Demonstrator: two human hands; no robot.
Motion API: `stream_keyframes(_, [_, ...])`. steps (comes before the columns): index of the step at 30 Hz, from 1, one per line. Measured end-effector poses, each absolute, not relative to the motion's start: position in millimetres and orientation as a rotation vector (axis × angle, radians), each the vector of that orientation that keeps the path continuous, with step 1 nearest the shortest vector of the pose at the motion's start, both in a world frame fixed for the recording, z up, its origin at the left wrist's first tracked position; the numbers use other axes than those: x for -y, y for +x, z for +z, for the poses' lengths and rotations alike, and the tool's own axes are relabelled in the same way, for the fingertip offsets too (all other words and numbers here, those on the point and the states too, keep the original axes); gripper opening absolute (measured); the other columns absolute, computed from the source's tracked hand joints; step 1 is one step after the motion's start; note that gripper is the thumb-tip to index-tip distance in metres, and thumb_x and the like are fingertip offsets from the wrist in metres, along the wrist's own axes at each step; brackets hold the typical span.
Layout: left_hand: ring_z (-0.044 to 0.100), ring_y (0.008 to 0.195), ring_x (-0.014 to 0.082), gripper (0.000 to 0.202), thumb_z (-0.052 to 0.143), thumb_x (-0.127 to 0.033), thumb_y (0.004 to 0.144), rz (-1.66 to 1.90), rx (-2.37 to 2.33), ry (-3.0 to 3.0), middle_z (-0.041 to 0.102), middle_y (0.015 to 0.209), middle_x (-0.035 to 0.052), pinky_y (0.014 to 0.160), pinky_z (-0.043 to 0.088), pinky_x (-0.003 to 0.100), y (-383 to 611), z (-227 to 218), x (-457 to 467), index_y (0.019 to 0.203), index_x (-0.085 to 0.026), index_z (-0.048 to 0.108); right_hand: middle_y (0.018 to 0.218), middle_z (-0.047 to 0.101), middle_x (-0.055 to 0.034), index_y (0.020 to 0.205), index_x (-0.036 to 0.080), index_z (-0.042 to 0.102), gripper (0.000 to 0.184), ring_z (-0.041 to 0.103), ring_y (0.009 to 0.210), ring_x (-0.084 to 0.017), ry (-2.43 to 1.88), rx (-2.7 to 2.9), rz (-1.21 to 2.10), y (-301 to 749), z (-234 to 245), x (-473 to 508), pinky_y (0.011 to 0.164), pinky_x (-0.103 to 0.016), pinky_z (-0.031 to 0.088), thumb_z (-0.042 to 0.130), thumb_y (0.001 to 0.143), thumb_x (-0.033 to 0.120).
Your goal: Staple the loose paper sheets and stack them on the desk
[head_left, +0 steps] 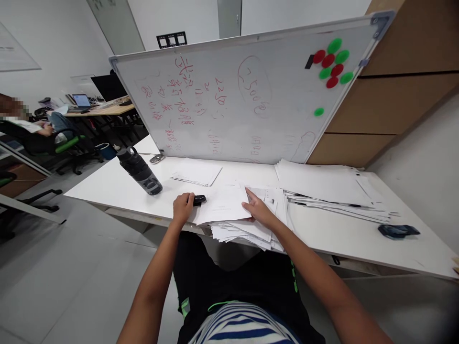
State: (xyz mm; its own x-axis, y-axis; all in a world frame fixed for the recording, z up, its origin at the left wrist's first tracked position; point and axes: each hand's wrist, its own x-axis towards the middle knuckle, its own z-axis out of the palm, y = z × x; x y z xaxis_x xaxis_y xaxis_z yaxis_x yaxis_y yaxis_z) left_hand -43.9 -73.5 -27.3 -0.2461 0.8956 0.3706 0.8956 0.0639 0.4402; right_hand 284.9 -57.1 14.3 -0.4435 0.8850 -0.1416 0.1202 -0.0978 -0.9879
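My left hand (183, 209) is closed around a black stapler (200, 199) near the front edge of the table. The stapler's front end points right and meets the upper left corner of some white sheets of paper (222, 204). At the right side of those sheets, my right hand (258, 209) grips their edge between thumb and fingers. Underneath lies an uneven pile of printed papers (244, 231), which overhangs the table's front edge. Whether the stapler's jaws are around the paper, I cannot tell.
A thin paper stack (197, 172) lies behind my left hand, beside a dark bottle (140, 171). Larger paper stacks (322, 184) and a dark object (398, 231) are on the right. A whiteboard (229, 105) stands along the back. Far left, a person (32, 126) sits.
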Motion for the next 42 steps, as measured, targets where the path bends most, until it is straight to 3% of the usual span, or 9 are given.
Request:
stream_keyframes(10, [0.060, 0.075, 0.0241, 0.050, 0.036, -0.061, 0.094, -1.177, 2.497, -1.698, 0.067, 0.074, 0.0078, 0.065, 0.038, 0.033, -41.6, -29.7, 60.8, 0.073, -0.023, 0.062, 0.067, 0.063, 0.0016, 0.146, 0.018, 0.046, 0.061, 0.053, 0.047, -0.011, -1.117, 1.632, 1.597, 286.3, 20.1, 59.2, 0.045, -0.022, 0.042, 0.056, 0.087, 0.033])
stream_keyframes(16, [0.059, 0.070, 0.0211, 0.050, 0.039, -0.062, 0.092, -1.344, 2.495, -1.670, 0.066, 0.070, 0.0049, 0.063, 0.038, 0.032, -41.9, -32.9, 61.3, 0.069, -0.023, 0.059, 0.061, 0.057, 0.0040, 0.141, 0.018, 0.051, 0.055, 0.048, 0.046, -0.010, -1.089, 1.703, 1.586, 285.8, 17.4, 58.8, 0.044, -0.021, 0.038, 0.055, 0.089, 0.037])
stream_keyframes(22, [0.059, 0.070, 0.0201, 0.049, 0.041, -0.062, 0.091, -1.388, 2.501, -1.696, 0.065, 0.069, 0.0029, 0.063, 0.040, 0.031, -44.1, -33.0, 62.2, 0.070, -0.023, 0.060, 0.067, 0.060, 0.0015, 0.123, 0.018, 0.063, 0.042, 0.051, 0.049, -0.011, -1.091, 1.811, 1.614, 284.6, 18.5, 56.2, 0.048, -0.023, 0.042, 0.053, 0.091, 0.043])
stream_keyframes(27, [0.057, 0.068, 0.0186, 0.049, 0.043, -0.062, 0.091, -1.505, 2.490, -1.651, 0.062, 0.064, 0.0014, 0.062, 0.040, 0.030, -45.9, -35.6, 59.6, 0.067, -0.023, 0.059, 0.067, 0.062, 0.0013, 0.127, 0.018, 0.060, 0.042, 0.051, 0.048, -0.012, -1.107, 1.734, 1.685, 282.2, 25.0, 56.1, 0.044, -0.022, 0.040, 0.053, 0.090, 0.036])
stream_keyframes(33, [0.056, 0.065, 0.0174, 0.049, 0.046, -0.063, 0.089, -1.684, 2.484, -1.586, 0.061, 0.063, 0.0009, 0.061, 0.041, 0.029, -44.8, -34.7, 58.5, 0.070, -0.021, 0.062, 0.068, 0.068, 0.0004, 0.149, 0.023, 0.041, 0.063, 0.056, 0.045, -0.013, -1.155, 1.675, 1.711, 280.6, 29.3, 54.5, 0.043, -0.022, 0.041, 0.053, 0.088, 0.031])
stream_keyframes(38, [0.058, 0.068, 0.0180, 0.049, 0.045, -0.062, 0.090, -1.674, 2.468, -1.556, 0.064, 0.066, 0.0016, 0.063, 0.042, 0.029, -44.5, -34.7, 59.5, 0.072, -0.021, 0.064, 0.064, 0.068, 0.0000, 0.148, 0.022, 0.042, 0.061, 0.058, 0.045, -0.014, -1.161, 1.664, 1.692, 278.4, 32.0, 55.0, 0.041, -0.021, 0.038, 0.052, 0.090, 0.036])
stream_keyframes(42, [0.058, 0.068, 0.0180, 0.048, 0.046, -0.062, 0.090, -1.657, 2.456, -1.586, 0.064, 0.066, 0.0014, 0.063, 0.041, 0.029, -44.1, -36.3, 59.2, 0.070, -0.022, 0.063, 0.063, 0.066, -0.0008, 0.139, 0.020, 0.050, 0.053, 0.057, 0.048, -0.015, -1.137, 1.738, 1.695, 271.3, 35.9, 57.0, 0.043, -0.023, 0.041, 0.053, 0.091, 0.041])
